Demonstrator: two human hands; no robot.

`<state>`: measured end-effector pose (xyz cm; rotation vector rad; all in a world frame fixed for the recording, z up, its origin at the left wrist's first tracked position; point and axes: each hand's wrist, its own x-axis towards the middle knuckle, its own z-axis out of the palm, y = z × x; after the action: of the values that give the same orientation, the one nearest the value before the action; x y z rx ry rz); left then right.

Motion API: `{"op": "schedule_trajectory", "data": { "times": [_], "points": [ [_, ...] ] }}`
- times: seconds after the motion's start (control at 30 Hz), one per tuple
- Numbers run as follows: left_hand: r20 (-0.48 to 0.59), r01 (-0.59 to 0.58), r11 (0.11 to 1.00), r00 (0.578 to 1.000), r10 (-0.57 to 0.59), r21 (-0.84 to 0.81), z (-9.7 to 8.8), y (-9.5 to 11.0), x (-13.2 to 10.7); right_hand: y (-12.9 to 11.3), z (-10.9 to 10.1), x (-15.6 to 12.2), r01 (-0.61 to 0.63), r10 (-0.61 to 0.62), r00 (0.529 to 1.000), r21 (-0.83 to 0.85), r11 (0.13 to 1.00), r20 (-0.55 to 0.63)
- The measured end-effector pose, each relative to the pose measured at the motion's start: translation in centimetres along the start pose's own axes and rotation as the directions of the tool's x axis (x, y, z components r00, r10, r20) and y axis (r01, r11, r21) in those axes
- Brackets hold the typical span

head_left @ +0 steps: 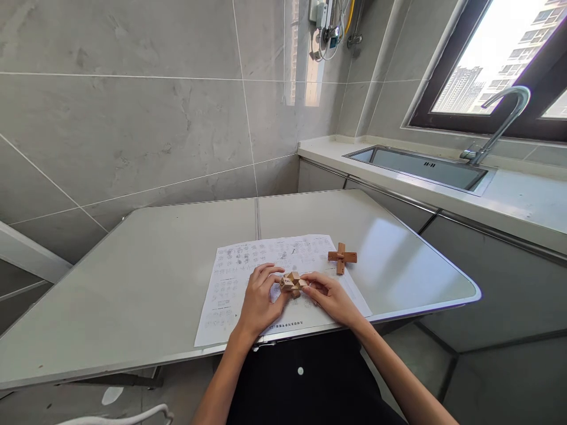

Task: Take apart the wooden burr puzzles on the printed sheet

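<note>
A light wooden interlocking puzzle (290, 281) is held between my two hands, just above the printed sheet. My left hand (261, 298) grips its left side with thumb and fingers. From the right, my right hand (326, 297) pinches the other side of it. A darker piece of wood shows at the puzzle's lower edge; how the pieces fit together is too small to tell. Beyond my right hand lies a brown wooden cross-shaped puzzle (341, 257), partly over the sheet's right edge. Small drawings and text cover the paper sheet (225, 324) beneath my hands.
The pale folding table (133, 283) has a seam down its middle and a rounded right corner. Behind it stands a grey tiled wall (155, 130). At right, a counter (522, 198) holds a sink (411, 165) with a curved faucet (509, 118) below a window.
</note>
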<state>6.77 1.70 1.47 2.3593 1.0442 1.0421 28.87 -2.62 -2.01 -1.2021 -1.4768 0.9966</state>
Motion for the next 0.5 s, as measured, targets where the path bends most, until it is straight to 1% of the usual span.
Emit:
{"op": "schedule_trajectory", "data": {
  "times": [0.1,0.23,0.27,0.33,0.4,0.5],
  "points": [
    [-0.007,-0.011,1.0,1.0,0.012,0.025,0.02,-0.22,0.01,-0.34,0.0,-0.09,0.002,-0.002,1.0,0.012,1.0,0.03],
    [-0.049,0.008,0.999,0.999,-0.006,0.044,0.05,-0.41,0.19,-0.88,0.13,-0.23,0.081,-0.074,0.993,-0.064,0.995,0.096],
    [-0.063,0.022,0.998,0.998,-0.019,0.055,0.09,-0.46,0.22,-0.93,0.17,-0.24,0.096,-0.088,0.991,-0.086,0.992,0.097],
    [-0.098,0.058,0.995,0.994,-0.05,0.086,0.2,-0.55,0.21,-0.88,0.25,-0.22,0.094,-0.09,0.995,-0.107,0.99,0.045],
    [-0.138,0.101,0.986,0.987,-0.083,0.131,0.32,-0.63,0.12,-0.67,0.31,-0.14,0.05,-0.057,0.996,-0.102,0.993,-0.062],
    [-0.171,0.161,0.967,0.977,-0.128,0.196,0.44,-0.71,-0.07,-0.31,0.42,0.03,-0.026,0.001,0.974,-0.106,0.994,-0.225]
  ]
}}
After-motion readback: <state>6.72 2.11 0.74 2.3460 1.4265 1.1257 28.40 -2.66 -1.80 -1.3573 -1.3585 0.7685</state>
